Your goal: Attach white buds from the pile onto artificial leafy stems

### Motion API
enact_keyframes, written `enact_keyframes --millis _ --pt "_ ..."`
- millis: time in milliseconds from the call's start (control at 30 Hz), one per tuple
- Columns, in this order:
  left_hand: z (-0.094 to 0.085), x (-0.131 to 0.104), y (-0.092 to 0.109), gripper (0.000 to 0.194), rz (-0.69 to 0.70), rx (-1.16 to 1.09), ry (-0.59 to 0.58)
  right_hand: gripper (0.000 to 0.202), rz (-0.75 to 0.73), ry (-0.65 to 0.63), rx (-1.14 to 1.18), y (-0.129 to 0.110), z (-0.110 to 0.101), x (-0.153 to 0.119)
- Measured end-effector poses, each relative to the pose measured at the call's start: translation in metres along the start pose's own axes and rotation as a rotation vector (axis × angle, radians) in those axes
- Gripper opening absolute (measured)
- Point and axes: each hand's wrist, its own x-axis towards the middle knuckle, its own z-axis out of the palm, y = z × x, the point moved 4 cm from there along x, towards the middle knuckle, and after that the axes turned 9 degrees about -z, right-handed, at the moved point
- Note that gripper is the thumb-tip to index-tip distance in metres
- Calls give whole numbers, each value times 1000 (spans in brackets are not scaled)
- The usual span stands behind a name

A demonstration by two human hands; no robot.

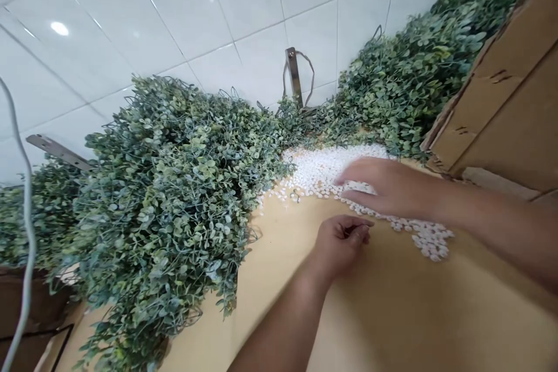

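A spread of small white plastic pieces [320,173] lies on a tan table [392,314]. My right hand [387,186] rests flat on the pile, fingers stretched out over the pieces. My left hand [342,241] hovers just in front of the pile with its fingers curled and pinched together; whether a piece sits between them is hidden. A large heap of artificial green leafy sprigs [174,186] fills the table's left side, close to my left forearm.
More artificial greenery [410,75] is piled at the back right against a white tiled wall [244,6]. A brown cardboard box [510,99] stands at the right. A metal bracket [294,72] rises behind the pile. A grey cable [27,215] hangs at the left.
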Motion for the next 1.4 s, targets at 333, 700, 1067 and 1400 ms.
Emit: enact_keyframes --millis 333,700,1067,1400 --pt "-3 1 2 12 87 58 -67 23 97 -112 -183 13 77 102" --pt "-10 5 6 19 -13 -134 16 20 427 217 354 29 -25 39" --pt "-19 3 4 43 75 -357 92 32 554 124 808 25 18 -76" --pt "-16 0 4 33 93 -314 177 26 440 59 704 10 29 -74"
